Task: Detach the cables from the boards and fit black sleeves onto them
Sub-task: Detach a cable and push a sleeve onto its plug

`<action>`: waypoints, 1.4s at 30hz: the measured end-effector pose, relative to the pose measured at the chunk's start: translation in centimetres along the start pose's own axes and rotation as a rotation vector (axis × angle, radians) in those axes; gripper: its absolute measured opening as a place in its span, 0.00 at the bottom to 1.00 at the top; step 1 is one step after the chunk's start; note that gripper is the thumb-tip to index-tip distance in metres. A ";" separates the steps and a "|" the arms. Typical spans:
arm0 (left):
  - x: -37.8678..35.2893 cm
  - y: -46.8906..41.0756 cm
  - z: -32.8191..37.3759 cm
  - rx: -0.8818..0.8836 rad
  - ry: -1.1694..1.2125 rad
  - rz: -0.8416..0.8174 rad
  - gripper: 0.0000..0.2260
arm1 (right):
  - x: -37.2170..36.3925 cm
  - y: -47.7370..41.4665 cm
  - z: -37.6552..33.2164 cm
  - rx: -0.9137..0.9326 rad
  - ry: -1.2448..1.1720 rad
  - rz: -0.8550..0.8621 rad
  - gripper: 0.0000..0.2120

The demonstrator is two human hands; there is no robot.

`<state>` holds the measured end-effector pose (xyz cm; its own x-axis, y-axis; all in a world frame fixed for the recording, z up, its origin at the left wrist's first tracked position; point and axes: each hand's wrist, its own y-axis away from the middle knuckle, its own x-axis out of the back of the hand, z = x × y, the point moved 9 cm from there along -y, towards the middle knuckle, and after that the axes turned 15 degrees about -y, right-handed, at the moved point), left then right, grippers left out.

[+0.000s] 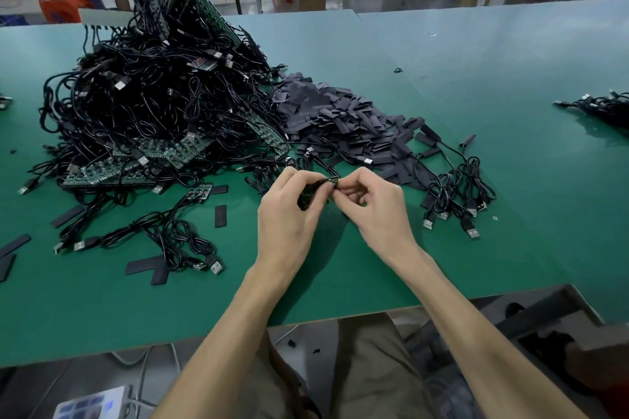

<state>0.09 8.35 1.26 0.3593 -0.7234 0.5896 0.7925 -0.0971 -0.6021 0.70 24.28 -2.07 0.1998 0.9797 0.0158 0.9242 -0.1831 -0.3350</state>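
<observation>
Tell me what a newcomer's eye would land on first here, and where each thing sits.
First, the big tangled heap of black cables and green boards at the far left of the table. To its right spreads a pile of black sleeves. In the near centre, the left hand and right hand pinch a small board between them.

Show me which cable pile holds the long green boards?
The tall tangled heap at left; board strips poke from its top and base, unlike the right-side bunches.
</observation>
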 end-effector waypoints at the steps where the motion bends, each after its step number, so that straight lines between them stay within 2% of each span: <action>1: 0.0 0.0 0.0 -0.001 0.002 -0.002 0.03 | 0.0 0.0 0.0 0.003 0.002 -0.004 0.04; 20: 0.2 0.0 -0.2 -0.001 0.010 -0.014 0.02 | -0.2 0.0 -0.3 -0.009 0.028 -0.021 0.06; 24: 0.3 0.0 -0.4 0.043 0.048 0.018 0.03 | -0.4 0.4 -0.9 0.031 0.094 -0.016 0.08; 28: 0.5 -0.1 -0.2 0.029 0.046 0.017 0.02 | 0.9 -0.1 -0.5 -0.036 -0.014 0.074 0.07; 34: 2.6 -0.9 -2.4 0.102 -0.213 0.022 0.03 | 3.0 -0.1 -0.1 -0.045 -0.105 0.288 0.05; 36: 3.3 -1.2 -3.0 0.101 -0.379 -0.005 0.05 | 3.5 -0.1 0.0 -0.050 -0.126 0.338 0.05; 39: 3.5 -1.1 -3.7 0.111 -0.700 -0.083 0.17 | 3.3 -0.2 0.2 -0.054 -0.128 0.324 0.04; 41: 3.4 -0.9 -2.5 0.077 -0.761 -0.076 0.22 | 3.1 -0.2 0.2 -0.049 -0.147 0.313 0.04; 42: 3.1 -0.9 -1.3 0.027 -0.729 -0.068 0.21 | 3.1 -0.2 0.2 -0.047 -0.158 0.314 0.04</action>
<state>-0.14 5.30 2.93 0.5377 -0.0762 0.8397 0.8336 -0.1017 -0.5430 1.04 27.40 -2.12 0.4271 0.8750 -0.2278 0.8404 -0.4771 -0.2572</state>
